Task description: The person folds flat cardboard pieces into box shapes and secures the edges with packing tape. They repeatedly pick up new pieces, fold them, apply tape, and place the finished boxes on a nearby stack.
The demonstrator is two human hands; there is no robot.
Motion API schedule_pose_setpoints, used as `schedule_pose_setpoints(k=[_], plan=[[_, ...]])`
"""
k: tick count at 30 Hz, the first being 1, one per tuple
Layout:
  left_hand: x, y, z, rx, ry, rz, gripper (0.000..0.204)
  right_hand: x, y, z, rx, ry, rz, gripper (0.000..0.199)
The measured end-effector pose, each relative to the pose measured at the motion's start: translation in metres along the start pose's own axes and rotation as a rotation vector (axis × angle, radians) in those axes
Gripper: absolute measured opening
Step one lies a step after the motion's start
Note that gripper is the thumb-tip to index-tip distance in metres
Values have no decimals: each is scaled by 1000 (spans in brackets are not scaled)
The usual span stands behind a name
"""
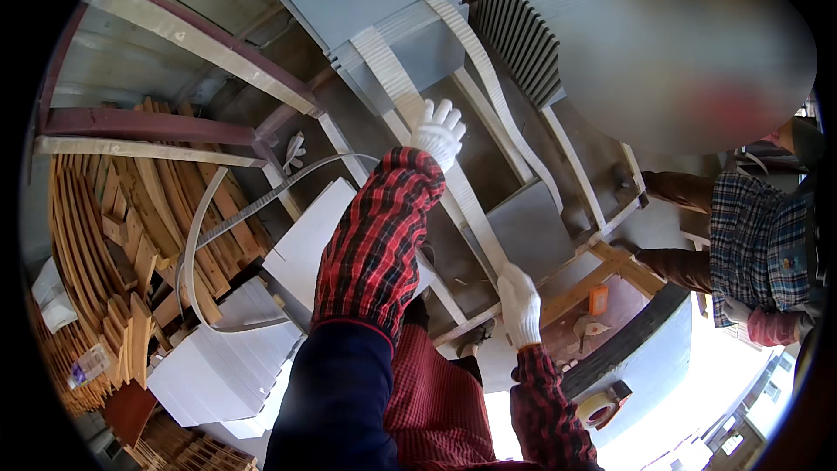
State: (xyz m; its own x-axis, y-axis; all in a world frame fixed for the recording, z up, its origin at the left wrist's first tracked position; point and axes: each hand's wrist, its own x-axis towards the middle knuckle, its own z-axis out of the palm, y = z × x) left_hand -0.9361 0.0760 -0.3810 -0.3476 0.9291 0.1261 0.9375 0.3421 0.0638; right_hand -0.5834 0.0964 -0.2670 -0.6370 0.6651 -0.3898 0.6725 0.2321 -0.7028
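While both white-gloved hands grip a long curved white slotted strip (453, 183), left hand (438, 131) fingers wrapped high, right hand (520, 303) closed low, it could slip onto the grey slab (532, 231) beside it.

Both white-gloved hands grip a long curved white strip (453, 183): the left hand (438, 133) near centre, the right hand (520, 305) toward five o'clock. Curved wooden slats (113, 235) pile at nine o'clock; a co-worker's plaid sleeve (754, 240) sits at three o'clock.
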Motion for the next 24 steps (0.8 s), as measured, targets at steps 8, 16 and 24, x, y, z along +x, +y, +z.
schedule_pose_setpoints(k=[8, 16, 24], plan=[[2, -65, -14, -51, -61, 18, 28, 227, -82, 81, -263, 60, -370, 41], [-12, -90, -91, -433, 167, 115, 18, 353, -172, 154, -530, 123, -821, 52], [-8, -82, -69, -452, 94, 146, 17, 405, -196, 157, -646, 168, -1100, 55]])
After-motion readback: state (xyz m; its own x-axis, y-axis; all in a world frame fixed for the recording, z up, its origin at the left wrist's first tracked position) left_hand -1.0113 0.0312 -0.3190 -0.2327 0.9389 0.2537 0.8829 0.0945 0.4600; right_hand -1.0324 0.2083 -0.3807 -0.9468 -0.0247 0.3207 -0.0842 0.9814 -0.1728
